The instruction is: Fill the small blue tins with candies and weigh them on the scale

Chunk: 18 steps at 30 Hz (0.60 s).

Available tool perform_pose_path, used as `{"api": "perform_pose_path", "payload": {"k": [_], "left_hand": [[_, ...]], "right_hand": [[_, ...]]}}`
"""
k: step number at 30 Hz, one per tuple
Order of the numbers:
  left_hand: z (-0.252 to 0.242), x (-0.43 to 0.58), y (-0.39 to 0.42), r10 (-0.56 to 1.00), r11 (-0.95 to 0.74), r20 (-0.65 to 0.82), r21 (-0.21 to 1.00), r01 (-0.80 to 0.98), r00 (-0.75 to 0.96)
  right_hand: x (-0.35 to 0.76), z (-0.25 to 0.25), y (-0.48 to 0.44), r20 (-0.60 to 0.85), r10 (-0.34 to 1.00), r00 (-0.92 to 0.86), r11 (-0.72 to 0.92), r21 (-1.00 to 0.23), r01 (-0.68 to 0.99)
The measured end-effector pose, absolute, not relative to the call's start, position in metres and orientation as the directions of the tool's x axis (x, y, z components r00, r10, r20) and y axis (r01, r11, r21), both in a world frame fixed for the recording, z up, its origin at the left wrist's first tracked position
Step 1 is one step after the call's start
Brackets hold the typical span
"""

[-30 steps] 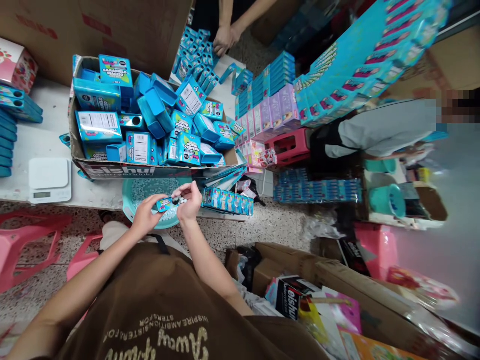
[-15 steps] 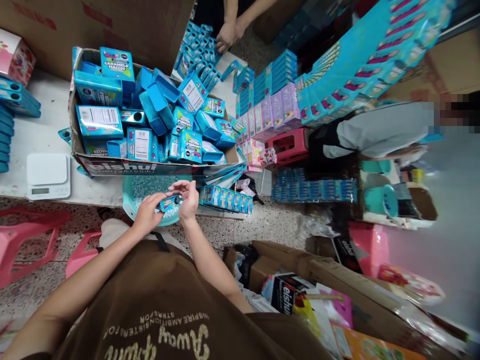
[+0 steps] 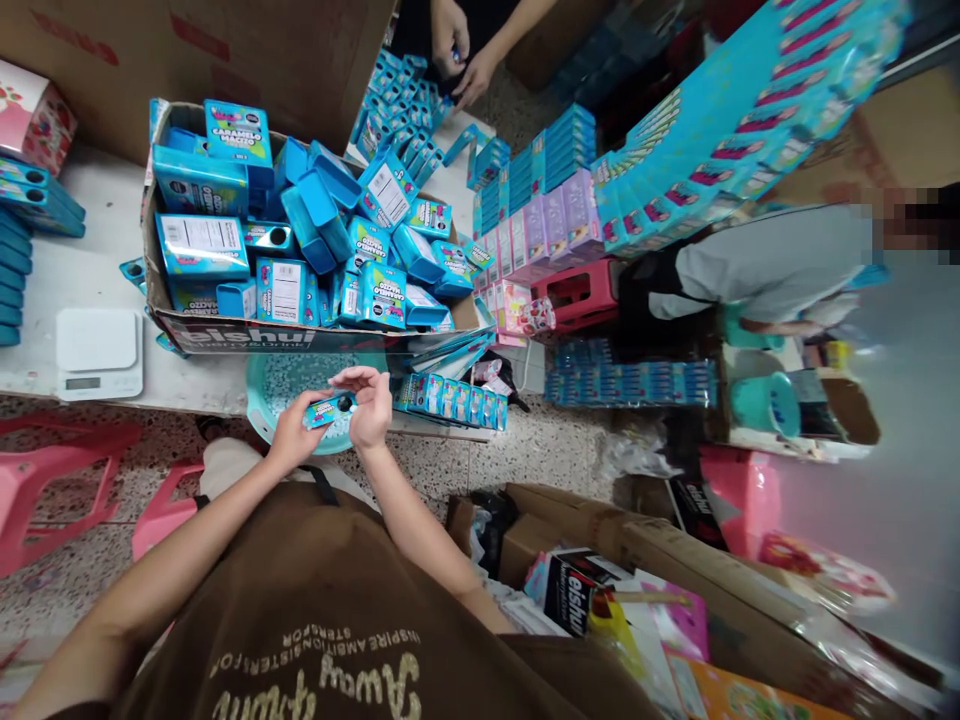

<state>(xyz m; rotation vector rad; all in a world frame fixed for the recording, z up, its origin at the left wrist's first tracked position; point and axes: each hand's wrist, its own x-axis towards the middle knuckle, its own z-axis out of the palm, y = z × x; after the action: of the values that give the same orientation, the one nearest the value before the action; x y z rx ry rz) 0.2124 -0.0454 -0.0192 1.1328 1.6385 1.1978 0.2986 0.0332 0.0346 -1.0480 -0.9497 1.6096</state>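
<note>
My left hand (image 3: 291, 432) is closed around a small blue candy box (image 3: 322, 411), its printed side turned up and a round dark hole near its right end. Beside that end is my right hand (image 3: 369, 410), palm facing the box and fingers stretched out and slightly curved. Whether it touches the box I cannot make out. Below both hands sits a turquoise basin (image 3: 253, 405) full of small white pieces. Behind the basin a cardboard carton (image 3: 217, 336) is heaped with blue candy boxes (image 3: 382, 292).
A white scale (image 3: 99, 352) stands left on the table. Blue boxes in a row (image 3: 457, 402) line the right edge. Across the table another person's hands (image 3: 469, 75) are over more boxes. Pink stools (image 3: 52, 480) stand left; cardboard boxes (image 3: 570, 525) lie right.
The box in my left hand has shifted slightly left and shows more of its top. My right hand's fingers have opened a little. The other person's hands have moved apart.
</note>
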Motion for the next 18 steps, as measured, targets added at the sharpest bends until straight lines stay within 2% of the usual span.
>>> {"api": "perform_pose_path", "payload": {"k": [6,8,13,16,18], "left_hand": [[-0.021,0.214,-0.048,0.951,0.140,-0.100,0.983,0.116,-0.294],[-0.018,0.210,-0.048,0.949,0.145,-0.100,0.980,0.133,-0.300],[-0.012,0.200,-0.049,0.951,0.133,-0.063,0.967,0.216,-0.303],[-0.011,0.200,-0.051,0.966,0.117,-0.060,0.969,0.219,-0.253],[-0.010,0.200,-0.052,0.965,0.123,-0.067,0.970,0.211,-0.253]], "right_hand": [[0.307,0.040,0.029,-0.171,0.966,-0.192,-0.228,-0.917,-0.328],[0.318,0.037,0.030,-0.147,0.968,-0.203,-0.197,-0.947,-0.255],[0.348,0.025,0.028,-0.148,0.900,-0.411,-0.158,-0.987,0.012],[0.353,0.019,0.025,-0.138,0.903,-0.406,-0.119,-0.990,0.073],[0.352,0.012,0.024,-0.166,0.908,-0.385,-0.154,-0.986,0.062]]}}
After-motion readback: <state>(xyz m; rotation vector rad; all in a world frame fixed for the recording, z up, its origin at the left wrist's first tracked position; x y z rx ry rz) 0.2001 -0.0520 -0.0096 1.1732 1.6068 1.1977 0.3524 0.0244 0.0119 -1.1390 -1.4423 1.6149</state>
